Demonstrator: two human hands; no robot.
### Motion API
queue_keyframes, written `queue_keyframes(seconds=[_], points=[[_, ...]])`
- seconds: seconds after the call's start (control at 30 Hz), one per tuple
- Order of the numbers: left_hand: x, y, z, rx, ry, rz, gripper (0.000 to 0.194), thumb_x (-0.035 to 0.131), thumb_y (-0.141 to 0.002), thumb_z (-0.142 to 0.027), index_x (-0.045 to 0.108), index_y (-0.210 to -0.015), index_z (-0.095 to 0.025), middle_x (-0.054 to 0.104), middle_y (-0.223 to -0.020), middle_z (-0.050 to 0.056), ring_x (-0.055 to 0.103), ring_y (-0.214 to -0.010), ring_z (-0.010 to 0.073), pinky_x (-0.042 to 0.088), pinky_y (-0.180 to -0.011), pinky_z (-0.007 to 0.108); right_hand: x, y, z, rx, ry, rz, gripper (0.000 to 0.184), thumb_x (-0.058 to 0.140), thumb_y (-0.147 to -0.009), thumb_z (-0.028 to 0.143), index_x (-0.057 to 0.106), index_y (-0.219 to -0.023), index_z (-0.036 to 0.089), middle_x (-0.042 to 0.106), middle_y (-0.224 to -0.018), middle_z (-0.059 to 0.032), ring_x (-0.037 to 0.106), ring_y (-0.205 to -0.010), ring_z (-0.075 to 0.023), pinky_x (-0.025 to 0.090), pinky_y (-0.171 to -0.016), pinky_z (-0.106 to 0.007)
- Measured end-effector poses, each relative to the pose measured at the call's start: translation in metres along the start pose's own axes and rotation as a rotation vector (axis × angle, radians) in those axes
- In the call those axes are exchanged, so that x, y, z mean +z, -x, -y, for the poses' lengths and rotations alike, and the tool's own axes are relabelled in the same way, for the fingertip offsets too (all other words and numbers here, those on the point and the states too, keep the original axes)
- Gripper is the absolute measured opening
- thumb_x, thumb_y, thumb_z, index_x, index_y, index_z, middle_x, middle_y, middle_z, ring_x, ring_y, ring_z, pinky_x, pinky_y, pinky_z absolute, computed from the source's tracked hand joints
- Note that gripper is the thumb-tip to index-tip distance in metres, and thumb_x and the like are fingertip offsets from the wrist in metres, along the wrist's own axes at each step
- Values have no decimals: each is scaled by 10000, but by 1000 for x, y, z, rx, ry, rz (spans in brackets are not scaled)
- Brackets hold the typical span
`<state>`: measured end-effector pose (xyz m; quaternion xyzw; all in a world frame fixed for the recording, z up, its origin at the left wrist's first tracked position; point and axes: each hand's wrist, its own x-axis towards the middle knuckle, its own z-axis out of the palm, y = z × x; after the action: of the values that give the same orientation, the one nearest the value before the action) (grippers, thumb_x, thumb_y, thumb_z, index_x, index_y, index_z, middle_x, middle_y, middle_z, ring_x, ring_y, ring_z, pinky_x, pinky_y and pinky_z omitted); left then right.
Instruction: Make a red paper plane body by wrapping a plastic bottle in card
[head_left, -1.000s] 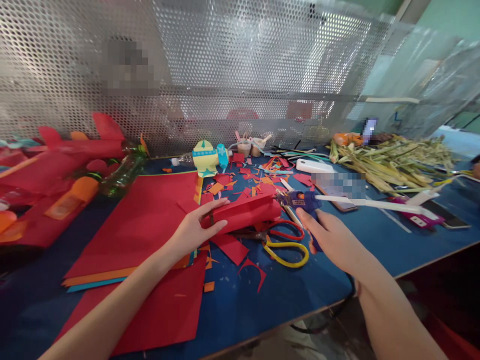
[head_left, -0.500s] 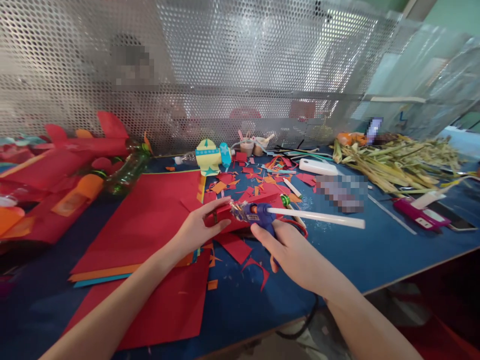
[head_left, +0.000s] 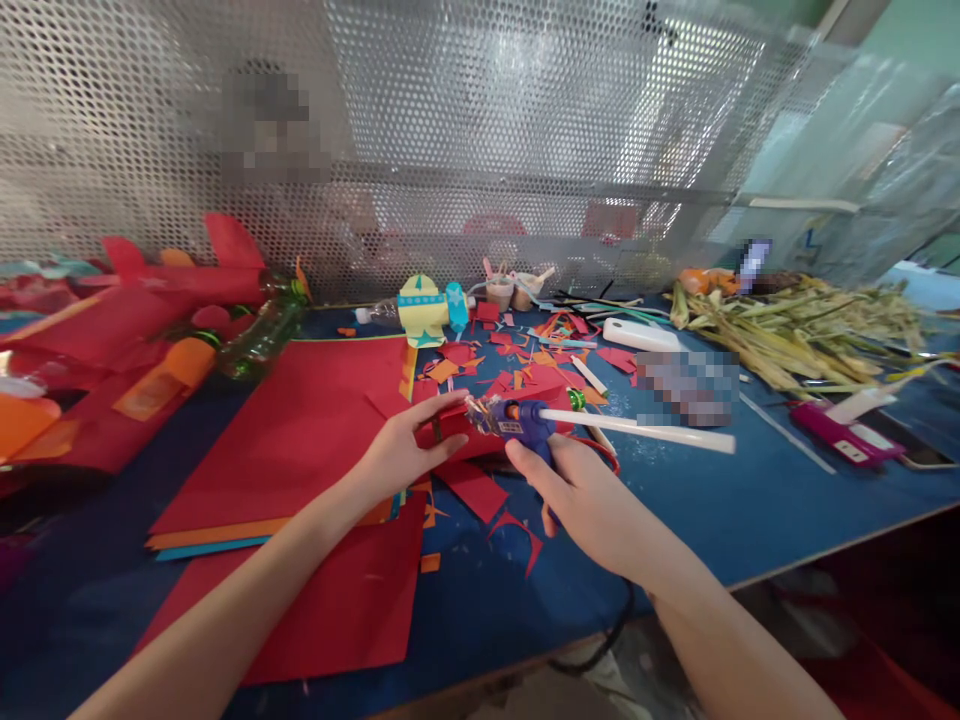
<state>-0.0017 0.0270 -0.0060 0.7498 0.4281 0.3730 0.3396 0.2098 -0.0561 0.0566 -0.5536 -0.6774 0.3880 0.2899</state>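
Note:
My right hand [head_left: 596, 495] is closed around the handle of a blue hot glue gun [head_left: 536, 428]. A long white glue stick [head_left: 645, 430] juts out of its back toward the right. The gun's nozzle points left, close to the fingertips of my left hand [head_left: 401, 450]. Fingers and thumb of that hand are curled on a red paper-covered bottle [head_left: 480, 452], whose green neck [head_left: 576, 399] shows behind the gun. The gun and my hands hide much of the bottle. Red and orange paper scraps [head_left: 471, 492] lie around it.
Stacked coloured sheets [head_left: 285, 440] lie at left, beside red paper-covered bottles [head_left: 150, 390]. A yellow-and-blue decorated bottle [head_left: 424, 312] and small cups [head_left: 527, 290] stand behind. Dried husks [head_left: 802, 325] and a purple power strip [head_left: 844, 432] are right. A perforated metal screen [head_left: 450, 130] closes the back.
The view has shifted slightly, so the table items appear a little to the right. Both hands keep nearly the same pose, with the glue gun still at the red bottle.

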Motion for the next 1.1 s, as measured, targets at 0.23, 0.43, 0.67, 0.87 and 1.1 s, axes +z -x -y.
queue_keyframes(seconds=[0.23, 0.43, 0.67, 0.87, 1.1], points=[[-1, 1, -1, 15, 0, 22, 602, 634, -778, -541, 551, -1285, -227, 620, -1306, 73, 558, -1219, 277, 409, -1071, 419, 7, -2, 1, -21, -95, 65, 414, 371, -947, 559, 536, -839, 195, 515, -617, 45, 548, -427, -96, 422, -459, -214], [-3, 0, -4, 30, -3, 38, 599, 619, -790, -540, 544, -1292, -221, 639, -1280, 69, 557, -1220, 277, 416, -1064, 408, 10, -4, 5, -47, -109, 50, 415, 384, -941, 556, 548, -834, 190, 573, -733, 10, 532, -418, -80, 416, -453, -213], [0, 0, 2, 23, -19, 6, 614, 643, -772, -536, 553, -1276, -197, 629, -1291, 92, 575, -1198, 274, 434, -1049, 404, 4, -2, 1, -29, -74, 29, 423, 378, -946, 563, 464, -742, 203, 474, -565, 62, 549, -421, -91, 411, -465, -212], [0, -1, 3, 15, -24, 1, 649, 636, -759, -572, 559, -1277, -189, 625, -1298, 95, 563, -1211, 291, 422, -1058, 417, -1, -2, -3, -6, -39, 7, 443, 364, -949, 566, 434, -706, 202, 486, -567, 66, 532, -389, -73, 403, -440, -208], [0, 0, 4, 17, -18, 15, 625, 633, -773, -556, 548, -1294, -221, 617, -1311, 69, 557, -1220, 281, 429, -1051, 413, -6, -1, -7, 22, -34, -20, 451, 378, -940, 573, 437, -688, 205, 458, -495, 71, 542, -391, -92, 398, -428, -209]])
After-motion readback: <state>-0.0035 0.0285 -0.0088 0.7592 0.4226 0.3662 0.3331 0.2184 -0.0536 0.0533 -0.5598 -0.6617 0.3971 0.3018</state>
